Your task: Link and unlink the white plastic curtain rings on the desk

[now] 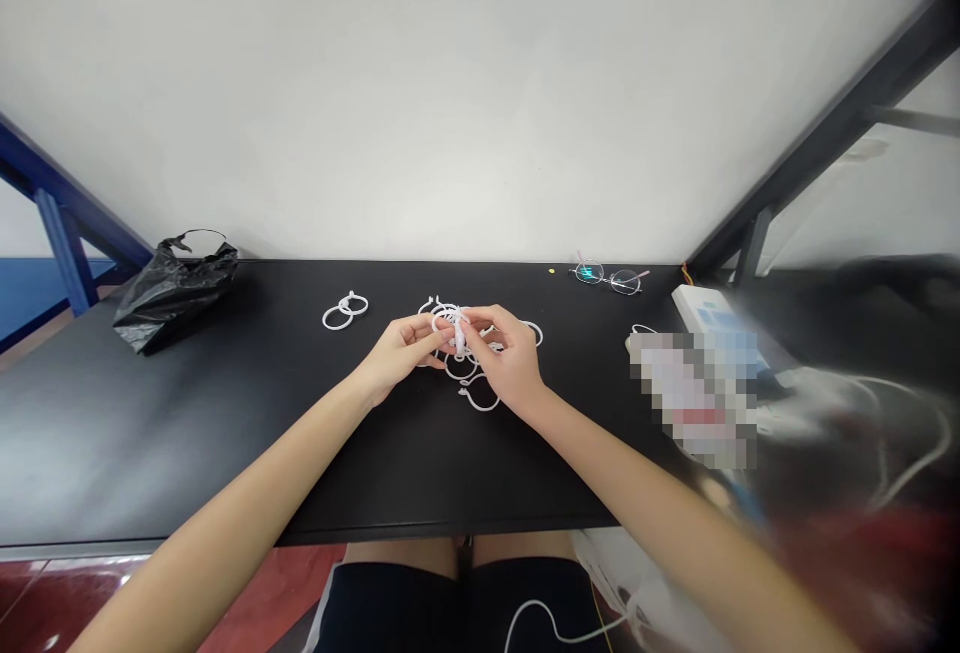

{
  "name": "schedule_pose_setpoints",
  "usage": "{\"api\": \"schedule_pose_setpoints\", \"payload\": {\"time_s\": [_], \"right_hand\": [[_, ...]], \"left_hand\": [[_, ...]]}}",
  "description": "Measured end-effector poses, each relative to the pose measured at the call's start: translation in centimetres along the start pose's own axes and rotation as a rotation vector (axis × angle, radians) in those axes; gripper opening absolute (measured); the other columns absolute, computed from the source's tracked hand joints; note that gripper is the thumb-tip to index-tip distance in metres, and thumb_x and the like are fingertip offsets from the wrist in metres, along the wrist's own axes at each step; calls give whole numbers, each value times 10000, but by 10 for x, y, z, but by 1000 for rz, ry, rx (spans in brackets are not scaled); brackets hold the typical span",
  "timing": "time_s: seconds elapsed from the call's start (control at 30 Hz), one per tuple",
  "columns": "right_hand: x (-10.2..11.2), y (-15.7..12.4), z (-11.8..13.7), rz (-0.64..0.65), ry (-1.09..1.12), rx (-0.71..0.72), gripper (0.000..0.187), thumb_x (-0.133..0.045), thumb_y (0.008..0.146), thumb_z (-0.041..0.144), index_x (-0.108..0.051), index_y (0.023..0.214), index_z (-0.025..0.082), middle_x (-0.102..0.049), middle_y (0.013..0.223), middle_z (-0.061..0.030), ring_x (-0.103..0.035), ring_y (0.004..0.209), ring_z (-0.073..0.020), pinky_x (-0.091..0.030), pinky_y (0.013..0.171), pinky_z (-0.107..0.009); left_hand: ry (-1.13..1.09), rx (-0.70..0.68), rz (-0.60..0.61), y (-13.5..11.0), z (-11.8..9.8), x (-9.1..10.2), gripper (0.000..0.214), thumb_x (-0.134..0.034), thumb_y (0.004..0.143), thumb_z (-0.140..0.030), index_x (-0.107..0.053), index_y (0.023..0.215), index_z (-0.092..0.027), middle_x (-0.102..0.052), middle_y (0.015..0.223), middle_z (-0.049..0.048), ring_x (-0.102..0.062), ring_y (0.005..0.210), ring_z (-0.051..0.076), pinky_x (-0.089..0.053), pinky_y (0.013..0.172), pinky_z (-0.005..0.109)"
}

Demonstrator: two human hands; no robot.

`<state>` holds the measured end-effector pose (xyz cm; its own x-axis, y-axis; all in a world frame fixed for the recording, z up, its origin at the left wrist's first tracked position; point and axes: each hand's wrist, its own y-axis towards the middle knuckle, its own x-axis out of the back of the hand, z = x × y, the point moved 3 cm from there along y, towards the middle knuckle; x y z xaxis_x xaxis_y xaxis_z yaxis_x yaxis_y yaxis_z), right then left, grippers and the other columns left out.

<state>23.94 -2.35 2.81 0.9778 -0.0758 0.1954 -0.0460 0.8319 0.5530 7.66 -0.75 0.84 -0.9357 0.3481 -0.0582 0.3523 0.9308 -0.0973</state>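
Above the middle of the black table, my left hand and my right hand meet, their fingers pinched on a white plastic ring that looks like a curtain ring. My fingers cover part of it, so whether its clasp is fastened cannot be made out. Several similar white rings lie in a loose pile under and around my hands. One ring nearest me shows a gap between its ends. To the left, apart from the pile, two white rings overlap or are linked.
A crumpled black plastic bag sits at the left on the table. Eyeglasses and a small yellow-green bit lie near the wall. At the right are a white box, a pixelated item and blurred cables.
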Motion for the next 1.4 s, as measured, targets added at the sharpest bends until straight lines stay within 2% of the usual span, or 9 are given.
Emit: {"api": "schedule_pose_setpoints", "payload": {"time_s": [0.17, 0.47, 0.83, 1.03, 1.23, 1.4], "right_hand": [[1, 0, -1, 1, -50, 82, 129, -584, 900, 229, -687, 977, 239, -679, 871, -24, -662, 780, -141, -564, 604, -244], [1, -1, -4, 17, -37, 98, 160, -554, 932, 253, -684, 1025, 257, -663, 911, -30, -661, 810, -140, -587, 650, -251], [-3, -2, -1, 46, -112, 164, 181, -507, 953, 256, -661, 1039, 218, -662, 920, -47, -647, 792, -136, -588, 650, -249], [-4, -3, -2, 82, -115, 136, 173, -514, 942, 281, -653, 1031, 231, -659, 929, -47, -653, 804, -145, -585, 620, -251], [-4, -3, -3, 77, -88, 111, 143, -550, 914, 257, -651, 1009, 225, -672, 922, -44, -668, 805, -146, -580, 626, -249], [-2, -2, -3, 60, -100, 63, 101, -602, 874, 249, -662, 945, 210, -691, 874, -40, -653, 726, -143, -516, 525, -231]], "left_hand": [[16, -5, -7, 0, 1, 1, 313, -744, 775, -444, -689, 922, -173, -703, 950, 59, -676, 930, 198, -561, 721, 266], [8, -18, -53, 0, 1, 1, 308, -758, 759, -444, -662, 879, -176, -692, 937, 38, -667, 892, 176, -567, 732, 268], [-14, 3, -42, 0, -1, 0, 334, -756, 756, -462, -601, 810, -171, -679, 871, 22, -663, 875, 163, -567, 707, 252], [-32, -9, -61, 0, -1, 0, 332, -798, 723, -399, -563, 763, -168, -657, 812, -3, -641, 757, 114, -561, 695, 234], [-59, -28, -70, -1, -3, 2, 336, -802, 719, -388, -549, 761, -171, -685, 820, 1, -651, 741, 116, -547, 672, 225], [-45, -37, -55, -1, -3, 2, 313, -788, 743, -382, -556, 771, -174, -677, 807, -3, -636, 743, 107, -527, 633, 193]]}}
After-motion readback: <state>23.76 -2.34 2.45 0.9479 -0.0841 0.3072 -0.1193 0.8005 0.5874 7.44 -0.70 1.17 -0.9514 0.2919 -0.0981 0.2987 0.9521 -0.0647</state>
